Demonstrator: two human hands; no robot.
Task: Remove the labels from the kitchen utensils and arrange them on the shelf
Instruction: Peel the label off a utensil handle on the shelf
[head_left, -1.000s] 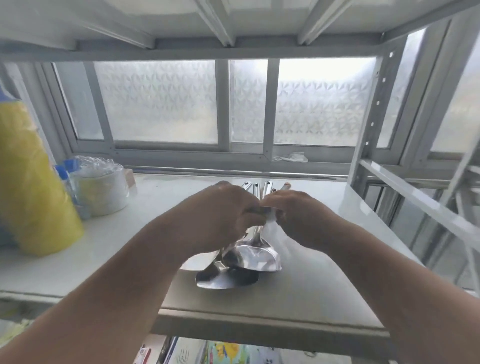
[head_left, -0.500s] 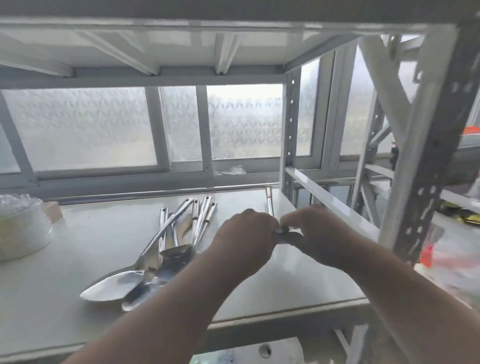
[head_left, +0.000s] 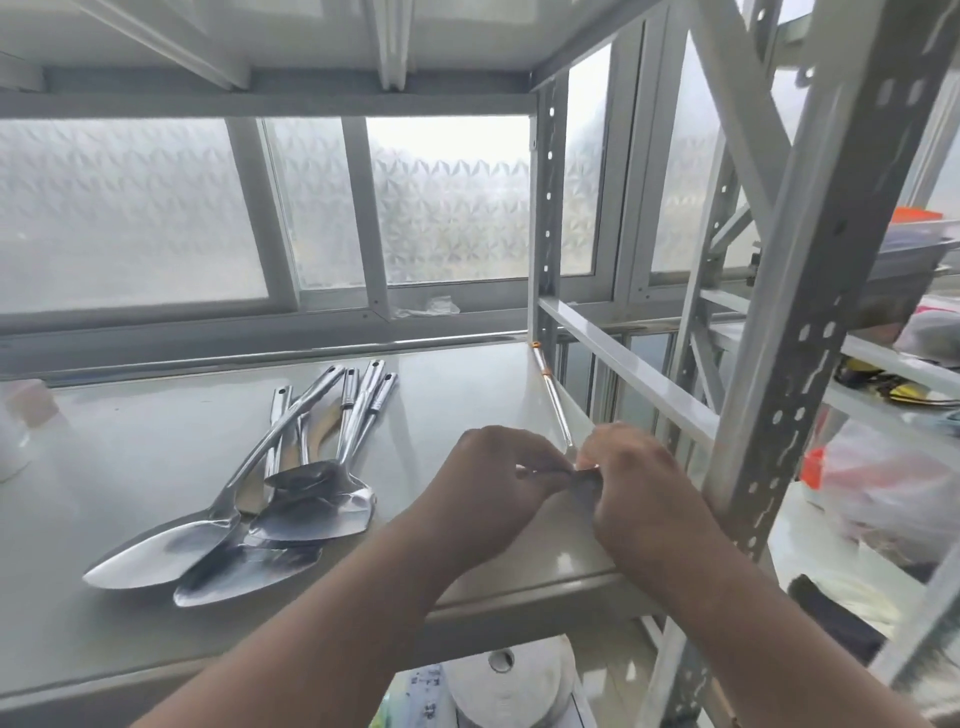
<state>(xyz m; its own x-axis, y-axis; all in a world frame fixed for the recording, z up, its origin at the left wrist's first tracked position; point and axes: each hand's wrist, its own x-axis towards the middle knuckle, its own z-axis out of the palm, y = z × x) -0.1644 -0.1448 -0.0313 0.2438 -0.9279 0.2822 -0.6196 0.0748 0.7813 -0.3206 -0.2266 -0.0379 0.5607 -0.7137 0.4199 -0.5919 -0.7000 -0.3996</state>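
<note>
Several steel utensils (head_left: 291, 499), spoons and spatulas, lie in a loose pile on the grey shelf board (head_left: 156, 447), handles pointing toward the window. To the right of the pile, above the board's front right part, my left hand (head_left: 493, 493) and my right hand (head_left: 641, 493) meet fingertip to fingertip. Both pinch a small dark crumpled piece that looks like a peeled label (head_left: 586, 475). A thin steel rod-like utensil with orange bands (head_left: 551, 395) lies along the board's right edge, its near end by my fingers.
A perforated rack post (head_left: 810, 322) stands close on the right, with a cross rail (head_left: 623, 364) behind my right hand. Bags and clutter (head_left: 883, 483) fill the neighbouring shelves. A white paper roll (head_left: 511, 686) sits below. A frosted window (head_left: 447, 208) closes the back.
The view has swung right. My hands have left the utensil pile and moved right, still pinching the small piece between them. The pile now lies still at the left.
</note>
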